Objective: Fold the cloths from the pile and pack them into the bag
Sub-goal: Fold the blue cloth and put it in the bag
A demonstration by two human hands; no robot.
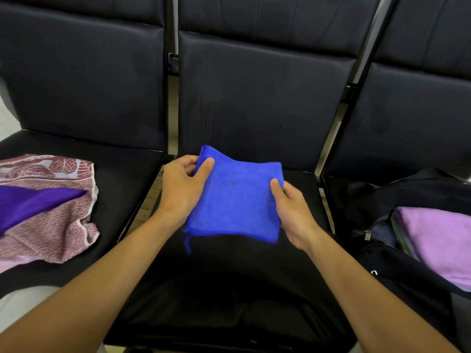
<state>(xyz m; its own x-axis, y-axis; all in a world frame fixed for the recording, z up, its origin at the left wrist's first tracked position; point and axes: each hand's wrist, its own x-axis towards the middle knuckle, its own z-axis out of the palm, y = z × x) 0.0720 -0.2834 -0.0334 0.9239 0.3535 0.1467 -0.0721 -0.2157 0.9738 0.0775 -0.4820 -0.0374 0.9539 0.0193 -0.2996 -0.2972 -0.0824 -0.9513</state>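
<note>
A person's two hands hold a folded blue cloth (235,200) above the middle seat (254,110) of a row of dark chairs.

The left hand (182,186) pinches the cloth's far left corner, thumb on top and fingers (188,161) curled beneath; the right hand (293,207) grips the right edge, thumb pressed on the upper face. A loose thread hangs from the cloth's near left corner. Well to the left of the left fingers, on the neighbouring seat, lies the pile (46,207): a red-and-white patterned cloth with a purple cloth (33,201) across it. To the right of the right fingers sits an open black bag (397,266) with a lilac cloth (441,240) folded inside.
</note>
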